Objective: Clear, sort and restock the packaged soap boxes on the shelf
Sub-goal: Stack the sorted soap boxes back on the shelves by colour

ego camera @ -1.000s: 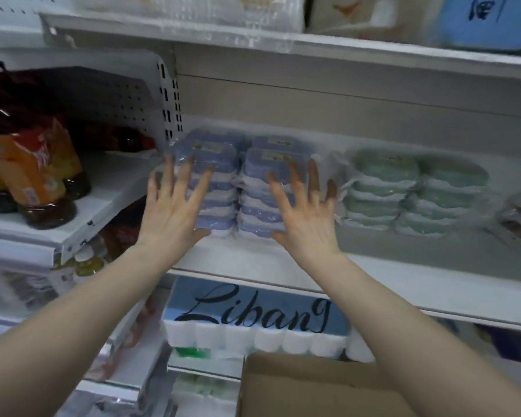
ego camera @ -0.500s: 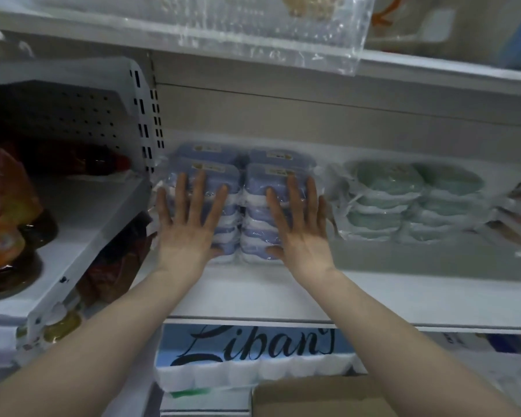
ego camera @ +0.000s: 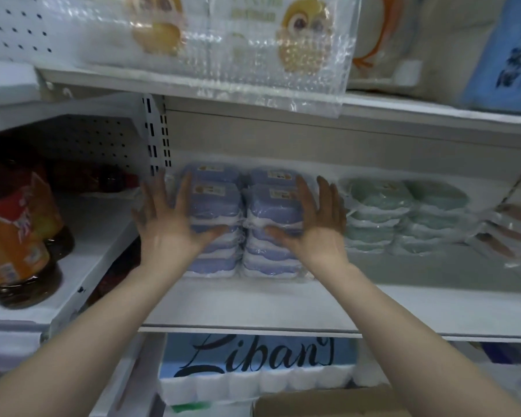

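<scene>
Flanking blue soap boxes [ego camera: 215, 203], left hand [ego camera: 169, 233], right hand [ego camera: 319, 233]

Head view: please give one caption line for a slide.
Left hand and right hand flank the wrapped blue soap boxes on the shelf.

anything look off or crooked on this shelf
The clear plastic pack on the upper shelf overhangs its front edge, drooping over the soap bay. The blue soap pack between the left hand and right hand sits square.
</scene>
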The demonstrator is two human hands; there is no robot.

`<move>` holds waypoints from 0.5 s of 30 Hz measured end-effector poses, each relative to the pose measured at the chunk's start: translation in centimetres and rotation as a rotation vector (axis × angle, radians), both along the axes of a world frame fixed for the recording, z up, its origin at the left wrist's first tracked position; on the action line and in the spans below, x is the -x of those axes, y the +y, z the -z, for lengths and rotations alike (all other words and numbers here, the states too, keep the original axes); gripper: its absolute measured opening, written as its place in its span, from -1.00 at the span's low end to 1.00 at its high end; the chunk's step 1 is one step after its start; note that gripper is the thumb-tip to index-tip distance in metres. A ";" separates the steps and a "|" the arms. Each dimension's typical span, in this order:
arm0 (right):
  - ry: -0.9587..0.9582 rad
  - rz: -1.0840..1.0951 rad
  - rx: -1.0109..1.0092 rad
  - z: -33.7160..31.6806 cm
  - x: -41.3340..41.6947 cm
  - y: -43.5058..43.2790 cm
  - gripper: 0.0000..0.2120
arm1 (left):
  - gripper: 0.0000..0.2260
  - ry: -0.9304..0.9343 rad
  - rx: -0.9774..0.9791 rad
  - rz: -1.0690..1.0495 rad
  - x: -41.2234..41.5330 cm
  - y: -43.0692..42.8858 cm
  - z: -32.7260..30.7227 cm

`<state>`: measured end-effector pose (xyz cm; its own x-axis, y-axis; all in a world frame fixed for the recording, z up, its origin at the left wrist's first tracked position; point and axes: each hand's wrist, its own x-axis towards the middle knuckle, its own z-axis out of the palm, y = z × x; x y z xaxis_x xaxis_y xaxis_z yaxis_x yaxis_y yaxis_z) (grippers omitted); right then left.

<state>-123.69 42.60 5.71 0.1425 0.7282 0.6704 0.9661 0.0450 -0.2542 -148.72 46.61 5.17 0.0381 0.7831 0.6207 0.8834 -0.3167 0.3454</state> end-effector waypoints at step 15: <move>0.175 -0.050 0.221 0.0 1.5 1.2 -0.05 | 0.06 -0.194 0.160 0.095 0.3 0.5 1.0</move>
